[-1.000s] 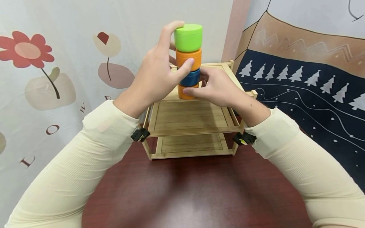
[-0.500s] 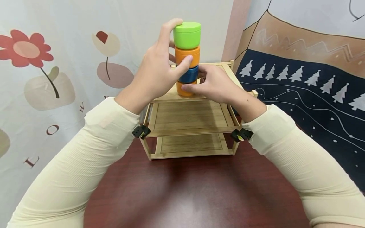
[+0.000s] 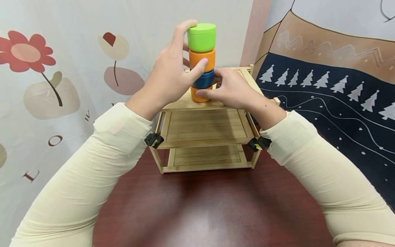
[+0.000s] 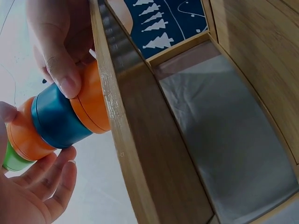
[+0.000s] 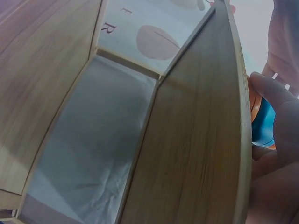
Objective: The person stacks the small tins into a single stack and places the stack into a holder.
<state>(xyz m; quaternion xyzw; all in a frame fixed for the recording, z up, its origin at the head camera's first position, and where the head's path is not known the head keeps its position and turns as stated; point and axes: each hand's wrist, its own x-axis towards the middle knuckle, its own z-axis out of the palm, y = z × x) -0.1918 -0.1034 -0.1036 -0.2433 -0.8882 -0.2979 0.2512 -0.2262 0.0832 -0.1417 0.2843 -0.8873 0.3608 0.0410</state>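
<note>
A column of round lidded containers stands upright at the front of the wooden rack's top shelf. From the top down come a green container (image 3: 202, 38), an orange container (image 3: 197, 59), a blue container (image 3: 205, 79) and a lower orange container (image 3: 199, 95). My left hand (image 3: 171, 73) grips the upper part from the left, its index finger over the green lid's edge and its thumb on the upper orange container. With its thumb on the lower orange container and its fingers behind the blue one, my right hand (image 3: 236, 89) holds the bottom. Its fingertips are partly hidden.
The three-tier wooden rack (image 3: 203, 141) stands on a dark red table (image 3: 210, 202), with its middle and lower shelves below my hands. A flower-printed curtain (image 3: 77, 37) hangs at the left and back, and a tree-patterned cloth (image 3: 324, 96) at the right.
The stack and both hands have shifted slightly left and farther back over the top shelf, mostly in the first half second. Both hands keep their hold.
</note>
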